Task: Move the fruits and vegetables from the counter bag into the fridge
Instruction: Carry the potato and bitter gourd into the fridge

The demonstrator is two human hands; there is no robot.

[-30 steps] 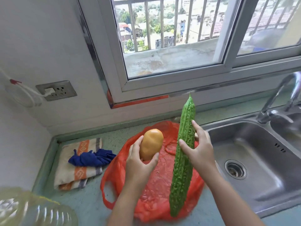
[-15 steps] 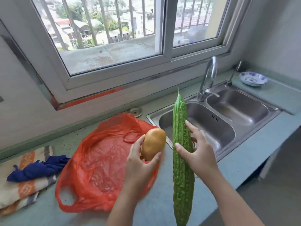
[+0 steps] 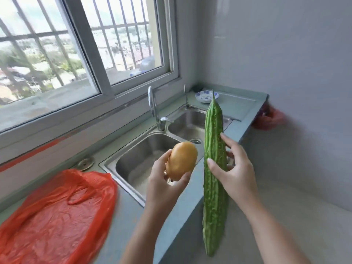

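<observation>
My left hand (image 3: 163, 185) grips a yellow-brown potato (image 3: 182, 160) and holds it up over the front edge of the sink. A long bumpy green bitter gourd (image 3: 213, 168) stands upright in my right hand (image 3: 233, 168), which clasps it at mid-length. Both are in the air, side by side. The red plastic bag (image 3: 55, 216) lies flat and crumpled on the green counter at the lower left, away from both hands. No fridge is in view.
A steel double sink (image 3: 137, 164) with a tall tap (image 3: 154, 109) sits under the barred window. A blue-and-white dish (image 3: 206, 96) rests on the far counter corner. Beyond the counter's right end (image 3: 255, 113) are a grey wall and open floor, and something red (image 3: 270, 119) hangs there.
My view has swung right: the bag has slid to the lower left, the towel and cloth have left the frame, and the counter's right end and wall have appeared. Both hands keep their grips.
</observation>
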